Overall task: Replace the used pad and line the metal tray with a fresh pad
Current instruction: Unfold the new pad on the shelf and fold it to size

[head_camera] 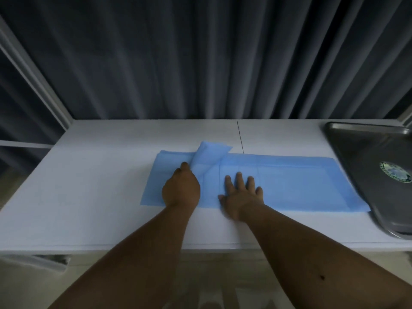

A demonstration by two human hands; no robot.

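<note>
A blue pad (289,181) lies spread across the middle of the white table (89,186), with one flap raised and folded near its far left part. My left hand (181,190) pinches that raised flap, fingers curled. Flat on the pad just right of centre lies my right hand (242,192), fingers straight and spread, pressing it down. The metal tray (356,148) sits at the table's right end, bare inside except for a round green and white sticker (395,172). The pad's right edge reaches the tray's rim.
Dark pleated curtains hang behind the table's far edge. A white frame post stands at the back left. A thin dark seam line runs across the tabletop behind the pad. The tray overhangs the right edge of view.
</note>
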